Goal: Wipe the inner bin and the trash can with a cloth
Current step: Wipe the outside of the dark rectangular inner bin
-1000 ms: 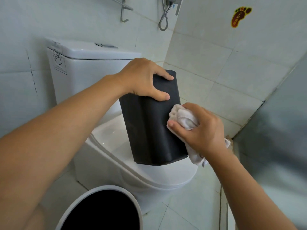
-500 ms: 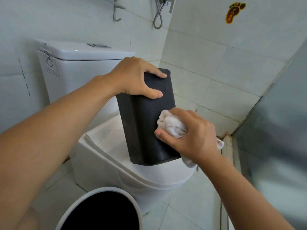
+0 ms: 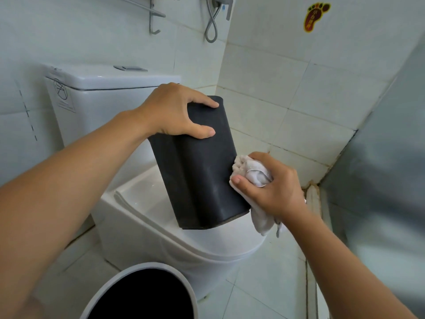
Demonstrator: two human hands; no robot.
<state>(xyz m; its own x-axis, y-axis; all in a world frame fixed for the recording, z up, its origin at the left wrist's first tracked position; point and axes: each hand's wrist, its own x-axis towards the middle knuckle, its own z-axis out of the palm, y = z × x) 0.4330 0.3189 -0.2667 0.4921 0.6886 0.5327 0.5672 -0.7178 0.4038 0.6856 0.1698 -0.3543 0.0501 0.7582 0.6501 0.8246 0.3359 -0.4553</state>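
A white ceramic toilet point(image 3: 147, 226) with its lid shut stands against pale wall tiles, and on that lid rests a tall black plastic inner bin point(image 3: 200, 178), upside down and tilted, while the round white trash can point(image 3: 108, 293) with a dark interior sits on the floor just in front. The left hand point(image 3: 174, 111) grips the bin's upturned base, fingers curled over its edge. The right hand point(image 3: 269, 183) clenches a crumpled white cloth point(image 3: 250, 173), pressing it against the bin's right side.
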